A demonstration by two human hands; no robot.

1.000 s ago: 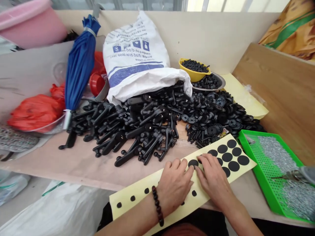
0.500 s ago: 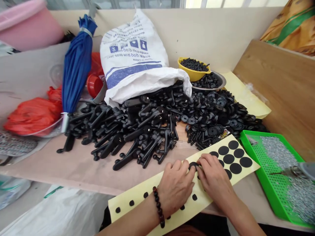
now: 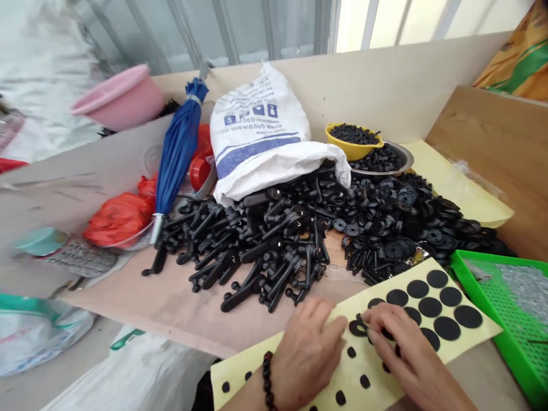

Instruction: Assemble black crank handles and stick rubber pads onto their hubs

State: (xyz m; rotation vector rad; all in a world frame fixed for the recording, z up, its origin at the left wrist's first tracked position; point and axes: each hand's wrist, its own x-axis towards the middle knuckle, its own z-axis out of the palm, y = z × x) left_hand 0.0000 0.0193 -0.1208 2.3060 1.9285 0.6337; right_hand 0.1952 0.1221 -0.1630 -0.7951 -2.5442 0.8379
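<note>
Left hand [image 3: 306, 354] lay over the yellow sheet [image 3: 355, 366], fingers curled loosely; whether they gripped anything could not be told. A dark bead bracelet [image 3: 267, 379] circled that wrist. Right hand [image 3: 400, 342]: thumb and forefinger drawn together at the edge of a black ring [image 3: 352, 328]; firm grip not confirmed. Ring was located on the sheet, between the two hands. Black discs [image 3: 430, 307] sat right of the right hand, green tray [image 3: 514, 365] beyond them. Black handles [image 3: 257, 251] were heaped ahead of the left hand, white sack [image 3: 261, 125] behind the heap.
</note>
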